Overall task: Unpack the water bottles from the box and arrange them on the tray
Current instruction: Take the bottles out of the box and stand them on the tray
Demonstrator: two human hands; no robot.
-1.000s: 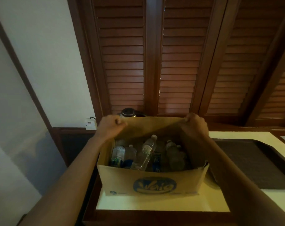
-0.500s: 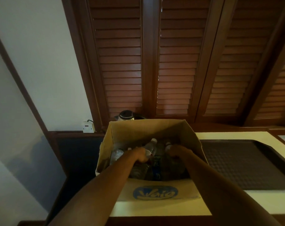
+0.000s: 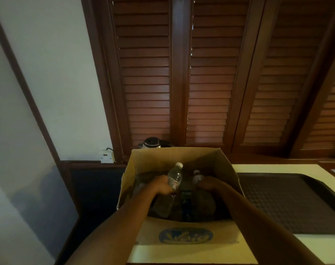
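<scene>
Head view: both hands inside cardboard box (image 3: 184, 238); left grip (image 3: 161, 185) clamped on tilted bottle (image 3: 174, 176), right grip (image 3: 207, 183) closed over second bottle (image 3: 197, 175); dark tray (image 3: 289, 203) at 3 o'clock.

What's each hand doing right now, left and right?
Left hand: closed around a tilted water bottle inside the box.
Right hand: down in the box on a second bottle; its fingers are hidden, so grip cannot be told.

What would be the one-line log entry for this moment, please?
stage: unpacking | left hand: shut on bottle in box | right hand: on second bottle, grip unclear | tray: no bottles
</scene>
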